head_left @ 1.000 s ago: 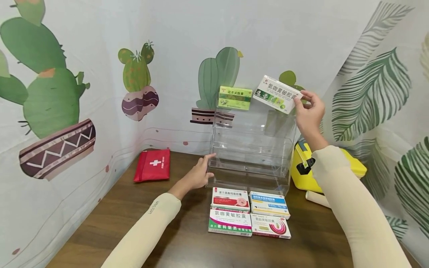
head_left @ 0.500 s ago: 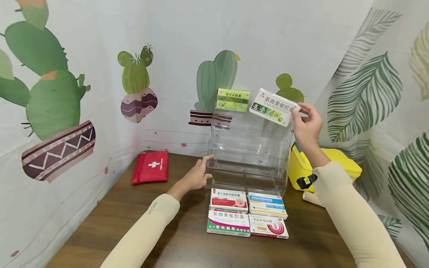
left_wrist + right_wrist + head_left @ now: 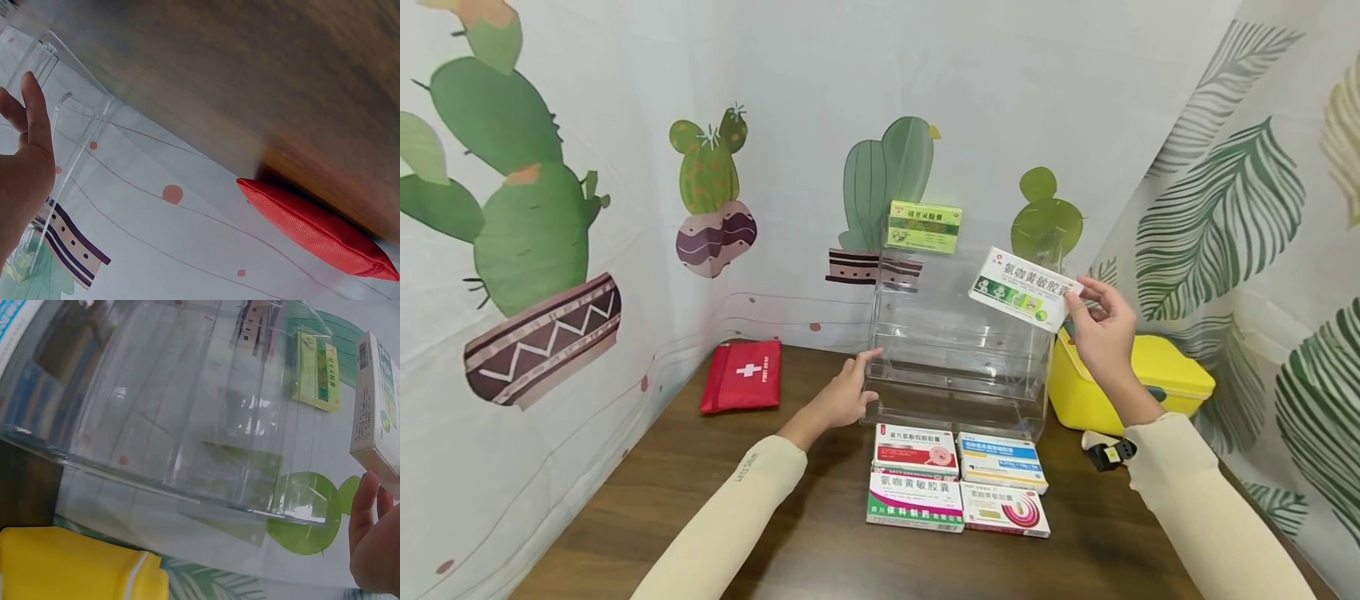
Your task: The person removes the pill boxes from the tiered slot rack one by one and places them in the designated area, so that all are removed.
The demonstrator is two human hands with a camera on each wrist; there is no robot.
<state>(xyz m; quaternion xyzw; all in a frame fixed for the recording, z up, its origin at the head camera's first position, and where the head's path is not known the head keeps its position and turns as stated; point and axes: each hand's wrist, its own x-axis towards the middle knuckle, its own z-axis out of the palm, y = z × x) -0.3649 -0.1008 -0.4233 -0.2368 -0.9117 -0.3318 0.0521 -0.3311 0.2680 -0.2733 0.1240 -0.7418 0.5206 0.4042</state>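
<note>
A clear tiered display rack (image 3: 958, 354) stands on the wooden table. My right hand (image 3: 1103, 337) pinches the right end of a white medicine box (image 3: 1021, 289) with a green picture band. This box is tilted and held in front of the rack's upper right; its side face shows in the right wrist view (image 3: 369, 400). A yellow-green medicine box (image 3: 923, 227) sits on the top tier at the left. My left hand (image 3: 841, 395) is at the rack's left side, index finger extended to its edge, holding nothing.
Several medicine boxes lie flat before the rack: red-white (image 3: 914, 450), blue-white (image 3: 1002, 461), green-purple (image 3: 914, 502) and pink-ringed (image 3: 1006, 508). A red first aid pouch (image 3: 741, 375) lies at the left. A yellow case (image 3: 1165, 375) is at the right, near the right forearm.
My right hand has lowered the white medicine box from the top tier's height to in front of the rack's upper part. The left hand has stayed at the rack's left side.
</note>
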